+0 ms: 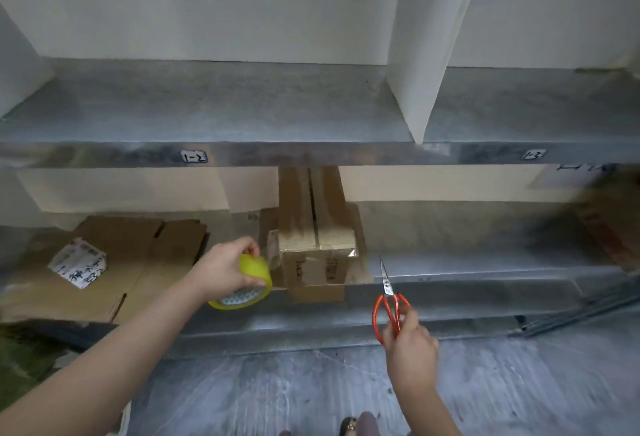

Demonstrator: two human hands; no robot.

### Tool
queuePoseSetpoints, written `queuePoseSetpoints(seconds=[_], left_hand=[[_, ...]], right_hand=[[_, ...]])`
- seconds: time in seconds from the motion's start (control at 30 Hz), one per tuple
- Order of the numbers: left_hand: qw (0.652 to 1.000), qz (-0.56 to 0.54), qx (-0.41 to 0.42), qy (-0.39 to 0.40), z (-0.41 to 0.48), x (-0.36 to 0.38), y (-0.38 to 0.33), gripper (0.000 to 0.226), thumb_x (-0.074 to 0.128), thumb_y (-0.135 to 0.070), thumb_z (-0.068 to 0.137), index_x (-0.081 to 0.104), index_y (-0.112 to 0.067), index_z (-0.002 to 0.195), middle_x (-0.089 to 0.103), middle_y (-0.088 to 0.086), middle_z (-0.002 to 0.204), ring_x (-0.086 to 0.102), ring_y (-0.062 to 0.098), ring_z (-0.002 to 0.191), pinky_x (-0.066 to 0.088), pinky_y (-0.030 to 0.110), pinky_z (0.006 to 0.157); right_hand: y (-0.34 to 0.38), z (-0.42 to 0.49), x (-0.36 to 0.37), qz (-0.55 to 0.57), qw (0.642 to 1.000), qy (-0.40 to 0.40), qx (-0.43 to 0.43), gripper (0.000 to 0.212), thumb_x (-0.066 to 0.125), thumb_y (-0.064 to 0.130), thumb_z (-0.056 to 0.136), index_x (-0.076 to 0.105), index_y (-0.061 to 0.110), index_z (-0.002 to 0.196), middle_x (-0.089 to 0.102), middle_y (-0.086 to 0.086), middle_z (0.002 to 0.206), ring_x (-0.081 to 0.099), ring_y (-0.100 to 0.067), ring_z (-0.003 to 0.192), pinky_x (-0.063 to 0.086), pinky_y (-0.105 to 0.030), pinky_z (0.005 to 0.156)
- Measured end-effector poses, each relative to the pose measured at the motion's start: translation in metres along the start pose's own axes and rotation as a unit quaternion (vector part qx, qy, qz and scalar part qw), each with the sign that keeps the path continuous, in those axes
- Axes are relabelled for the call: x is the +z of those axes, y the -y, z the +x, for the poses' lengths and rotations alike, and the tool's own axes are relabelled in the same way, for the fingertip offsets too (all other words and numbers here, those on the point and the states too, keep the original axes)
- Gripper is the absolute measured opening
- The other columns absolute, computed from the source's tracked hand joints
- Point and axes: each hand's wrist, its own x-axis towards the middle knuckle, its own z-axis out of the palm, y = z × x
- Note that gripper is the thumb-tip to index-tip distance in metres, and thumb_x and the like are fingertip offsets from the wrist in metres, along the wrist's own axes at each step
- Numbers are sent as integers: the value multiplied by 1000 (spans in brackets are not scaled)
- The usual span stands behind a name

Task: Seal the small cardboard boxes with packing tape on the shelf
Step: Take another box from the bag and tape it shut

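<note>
A small cardboard box [317, 227] stands on the lower metal shelf [467, 273], with clear tape shining over its top seam and front edge. My left hand [221, 267] grips a yellow roll of packing tape [251, 285] just left of the box, and a clear strip runs from the roll to the box's left side. My right hand [410, 345] holds red-handled scissors [389, 300] below and right of the box, blades shut and pointing up.
Flattened cardboard boxes [114, 269] lie on the lower shelf at the left, with a small wrapped white parcel [79, 262] on top. The upper shelf [242, 113] has a white divider [426, 54]. More cardboard [609, 224] shows at the far right. Grey floor lies below.
</note>
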Motion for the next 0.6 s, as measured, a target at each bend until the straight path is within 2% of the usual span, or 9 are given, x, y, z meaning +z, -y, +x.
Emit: queuePoseSetpoints(seconds=[0.07,0.13,0.2,0.27,0.33,0.43,0.53,0.6], left_hand=[[1000,-12,5,3,-1,-1,5,50,85,-50,62,49,-33,93,61,-6,95,56,15,84,44,31,66],[1000,-18,17,1,0,-5,10,50,86,-48,61,50,-33,92,61,-5,93,56,15,82,44,30,64],[999,-17,32,0,2,-11,12,50,86,-46,61,50,-32,92,61,-6,94,55,16,83,42,29,63],[999,-6,52,5,5,-17,13,49,86,-45,62,50,-32,93,61,-6,97,54,18,86,43,30,65],[997,3,71,14,7,-22,13,50,85,-45,63,50,-31,95,60,-5,100,53,19,88,42,30,65],[996,6,90,21,9,-26,14,51,85,-46,63,49,-30,95,59,-6,99,52,18,87,38,28,61],[995,2,102,23,10,-27,16,51,85,-46,63,49,-32,96,56,-8,99,51,17,88,36,25,56],[994,0,104,28,11,-27,18,51,85,-46,64,48,-33,97,56,-8,102,51,17,89,36,26,58]], right_hand=[[16,-32,3,45,999,5,14,41,71,12,83,57,7,122,70,-10,84,67,-35,80,46,-41,74],[37,-58,3,97,995,14,5,41,71,17,83,56,18,121,67,2,88,65,-29,88,47,-40,79],[59,-76,3,136,989,53,14,35,71,30,81,53,31,110,61,14,82,63,-17,85,49,-37,81],[79,-86,3,183,977,102,34,33,74,43,77,49,38,99,63,13,73,63,-9,76,49,-30,73],[99,-89,4,247,954,159,69,40,79,49,72,51,36,97,68,12,78,65,-3,75,51,-25,70],[125,-88,8,337,900,248,121,46,78,56,71,52,31,98,69,11,85,67,-5,79,53,-26,74],[141,-85,6,372,869,292,148,43,69,60,79,54,29,105,63,8,88,61,-5,81,44,-19,68],[148,-84,5,382,858,302,164,40,65,60,82,54,31,109,60,7,89,57,-5,83,39,-19,67]])
